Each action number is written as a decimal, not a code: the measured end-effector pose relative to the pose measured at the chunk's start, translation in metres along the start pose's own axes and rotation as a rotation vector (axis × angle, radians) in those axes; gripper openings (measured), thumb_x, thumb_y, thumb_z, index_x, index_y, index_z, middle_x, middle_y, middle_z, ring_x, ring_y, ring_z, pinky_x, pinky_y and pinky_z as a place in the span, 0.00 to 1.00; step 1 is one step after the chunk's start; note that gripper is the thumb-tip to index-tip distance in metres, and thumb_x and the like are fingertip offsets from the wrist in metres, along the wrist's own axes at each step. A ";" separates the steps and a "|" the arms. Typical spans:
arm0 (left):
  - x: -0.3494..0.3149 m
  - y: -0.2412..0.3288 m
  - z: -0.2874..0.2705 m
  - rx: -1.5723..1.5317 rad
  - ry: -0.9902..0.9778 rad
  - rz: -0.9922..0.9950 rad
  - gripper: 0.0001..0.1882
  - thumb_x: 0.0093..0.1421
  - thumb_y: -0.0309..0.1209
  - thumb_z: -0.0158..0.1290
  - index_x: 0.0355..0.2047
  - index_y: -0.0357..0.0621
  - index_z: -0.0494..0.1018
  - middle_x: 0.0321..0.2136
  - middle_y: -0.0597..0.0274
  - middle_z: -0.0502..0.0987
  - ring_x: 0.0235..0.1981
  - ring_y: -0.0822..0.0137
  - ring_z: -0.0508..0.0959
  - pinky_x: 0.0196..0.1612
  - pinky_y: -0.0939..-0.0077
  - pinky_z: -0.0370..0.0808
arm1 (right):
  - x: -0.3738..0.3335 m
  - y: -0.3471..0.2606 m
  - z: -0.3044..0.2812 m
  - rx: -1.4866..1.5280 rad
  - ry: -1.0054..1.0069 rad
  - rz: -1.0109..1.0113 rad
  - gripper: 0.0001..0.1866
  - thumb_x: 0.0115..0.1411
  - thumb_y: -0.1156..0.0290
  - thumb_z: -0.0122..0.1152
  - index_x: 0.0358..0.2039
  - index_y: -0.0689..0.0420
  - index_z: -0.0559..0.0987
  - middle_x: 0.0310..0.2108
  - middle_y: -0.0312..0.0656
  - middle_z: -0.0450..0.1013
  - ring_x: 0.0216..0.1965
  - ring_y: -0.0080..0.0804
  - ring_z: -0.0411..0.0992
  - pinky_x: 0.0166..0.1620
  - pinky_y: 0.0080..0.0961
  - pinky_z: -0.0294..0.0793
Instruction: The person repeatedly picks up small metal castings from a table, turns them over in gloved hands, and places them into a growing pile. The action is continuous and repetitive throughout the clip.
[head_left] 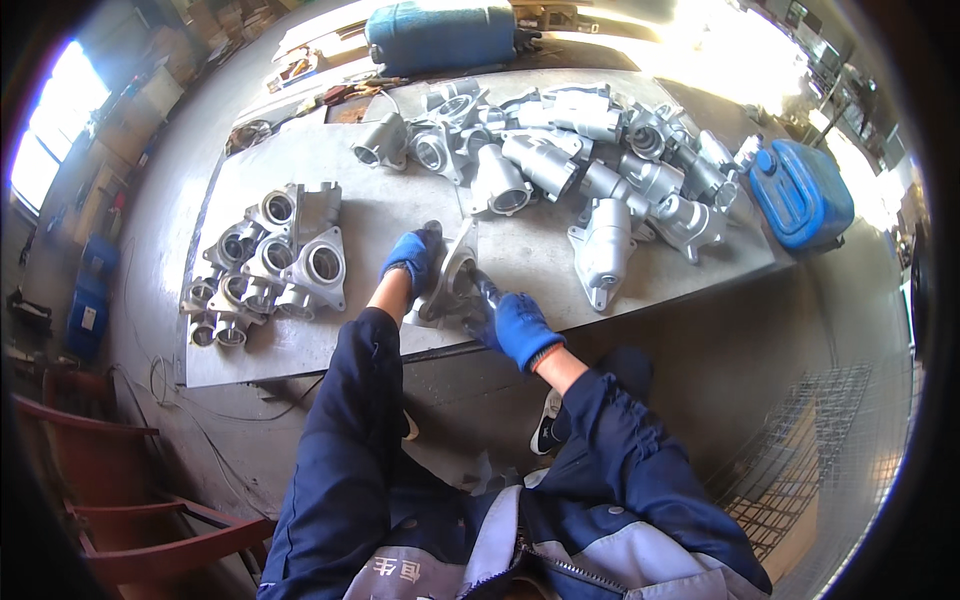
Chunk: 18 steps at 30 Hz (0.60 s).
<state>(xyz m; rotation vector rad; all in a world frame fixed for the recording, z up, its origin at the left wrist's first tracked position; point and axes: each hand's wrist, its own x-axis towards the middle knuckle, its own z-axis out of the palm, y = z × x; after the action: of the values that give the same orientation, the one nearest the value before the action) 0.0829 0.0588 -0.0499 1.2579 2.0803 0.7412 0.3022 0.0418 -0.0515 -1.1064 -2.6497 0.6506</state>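
A silver-grey metal casting (456, 272) with a triangular flange and a round bore stands tilted up near the table's front edge. My left hand (413, 252), in a blue glove with dark fingers, is closed on its left side. From the right, my gloved right hand (518, 330) grips a slim dark hand tool (484, 286) whose end reaches to the bore. The tool's tip is hard to see, and its exact kind does not show. Part of the casting's lower body is hidden by its flange and my hands.
The grey metal table (390, 215) bears a group of flanged castings (325, 262) on the left. A large heap of similar castings (548, 165) covers its back and right. A blue jerrycan (800, 195) stands at the right edge, a blue drum (440, 38) lies behind.
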 end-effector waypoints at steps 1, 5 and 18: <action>0.000 -0.007 0.001 0.055 -0.023 0.069 0.21 0.67 0.45 0.44 0.40 0.39 0.76 0.30 0.59 0.77 0.32 0.72 0.65 0.40 0.67 0.70 | 0.006 0.000 0.002 0.044 -0.100 -0.009 0.25 0.55 0.49 0.61 0.43 0.57 0.77 0.32 0.56 0.77 0.36 0.52 0.76 0.41 0.43 0.75; 0.003 -0.020 -0.004 -0.718 -0.244 -0.406 0.21 0.67 0.44 0.41 0.41 0.37 0.75 0.32 0.55 0.80 0.33 0.63 0.77 0.40 0.68 0.73 | 0.025 -0.009 0.036 0.182 -0.104 -0.044 0.25 0.52 0.50 0.65 0.42 0.56 0.79 0.34 0.55 0.77 0.39 0.54 0.76 0.44 0.41 0.75; -0.113 -0.056 -0.056 -0.163 0.170 0.431 0.35 0.49 0.18 0.48 0.61 0.50 0.64 0.58 0.53 0.69 0.60 0.53 0.67 0.61 0.64 0.65 | 0.018 -0.036 -0.002 -0.288 -0.029 -0.169 0.13 0.61 0.61 0.51 0.41 0.54 0.76 0.29 0.52 0.77 0.34 0.47 0.78 0.38 0.43 0.73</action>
<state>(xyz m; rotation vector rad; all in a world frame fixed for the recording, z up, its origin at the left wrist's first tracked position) 0.0527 -0.0740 -0.0299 1.6168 1.8454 1.2196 0.2675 0.0332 -0.0333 -0.9272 -2.8865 0.2604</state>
